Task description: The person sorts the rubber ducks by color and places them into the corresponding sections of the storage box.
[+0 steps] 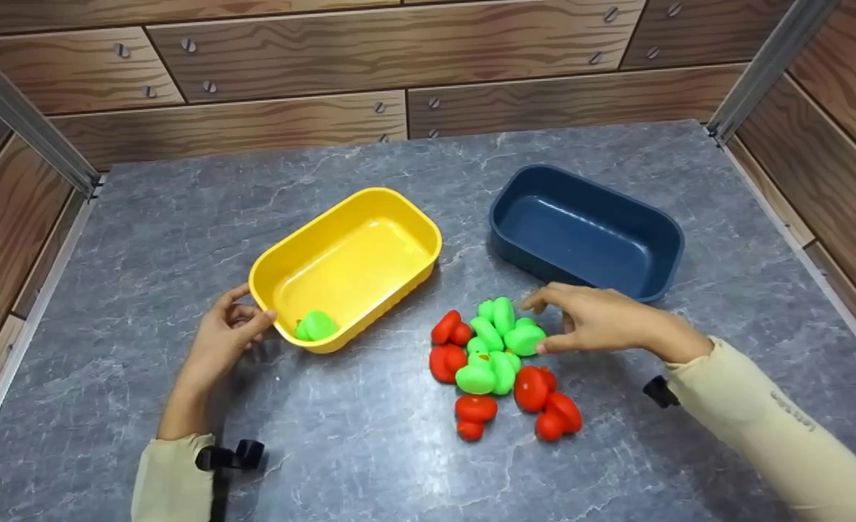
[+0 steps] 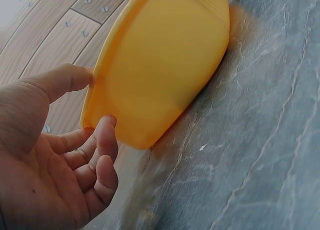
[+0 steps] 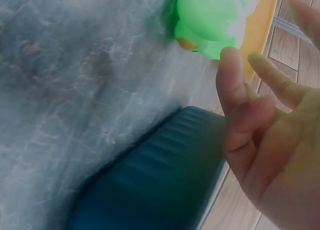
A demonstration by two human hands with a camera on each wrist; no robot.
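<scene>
My left hand (image 1: pixel 228 333) grips the near left corner of a yellow plastic bin (image 1: pixel 344 279), thumb and finger at its rim. In the left wrist view, the other fingers (image 2: pixel 106 140) curl loosely beside the bin's outer wall. One green toy duck (image 1: pixel 317 326) lies inside that bin. Over the right side of a cluster of green toy ducks (image 1: pixel 487 333), my right hand (image 1: pixel 602 319) has thumb and forefinger spread apart. Its thumb is right by the rightmost green duck (image 1: pixel 524 338); whether they touch, I cannot tell. Several red toy ducks (image 1: pixel 532 388) lie around the cluster.
A dark blue bin (image 1: pixel 580 239) stands behind my right hand, with nothing visible inside. Grey marble-patterned tabletop (image 1: pixel 370 442) lies under everything. Wood-print panels (image 1: pixel 370 54) enclose the back and sides, with metal posts (image 1: pixel 769 65) in the corners.
</scene>
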